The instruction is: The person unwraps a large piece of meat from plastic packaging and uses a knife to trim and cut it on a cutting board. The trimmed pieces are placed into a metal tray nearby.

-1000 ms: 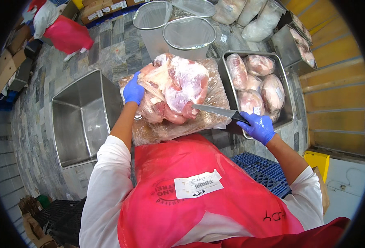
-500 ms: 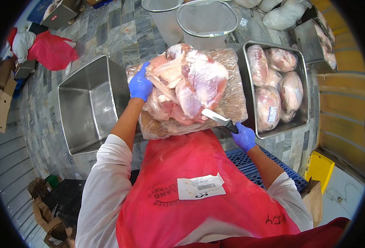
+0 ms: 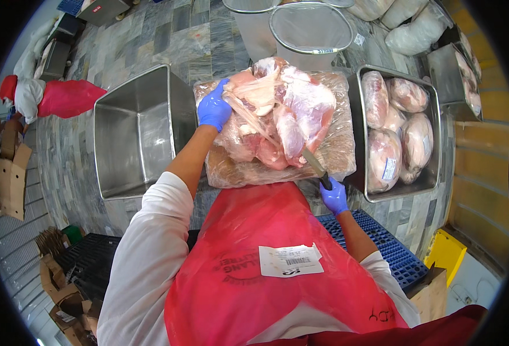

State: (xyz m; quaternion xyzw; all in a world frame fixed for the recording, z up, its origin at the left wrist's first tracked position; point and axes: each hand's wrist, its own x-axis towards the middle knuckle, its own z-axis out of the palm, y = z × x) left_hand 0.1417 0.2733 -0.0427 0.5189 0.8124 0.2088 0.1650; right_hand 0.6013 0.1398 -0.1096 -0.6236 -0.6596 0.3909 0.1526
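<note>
A large raw bird (image 3: 303, 109), pink with pale skin and fat, lies cut open on a plastic-wrapped block (image 3: 222, 171) in front of me. My left hand (image 3: 214, 108), in a blue glove, is closed on the skin at the bird's left edge. In my blue-gloved right hand (image 3: 334, 196) is a knife (image 3: 316, 163) with a black handle. Its blade points up and left, with the tip at the meat's lower right edge; whether it has entered the flesh I cannot tell.
An empty steel tub (image 3: 129, 138) stands at left. Another steel tub (image 3: 437, 173) at right holds several plastic-wrapped birds (image 3: 384, 160). Lined clear bins (image 3: 311, 27) stand beyond the block. A person in a red apron (image 3: 70, 99) is at far left. A blue pallet (image 3: 390, 242) lies right of me.
The knife has turned more steeply, bringing its blade edge-on and its tip to the meat. My left hand keeps its hold. The whole view has shifted slightly.
</note>
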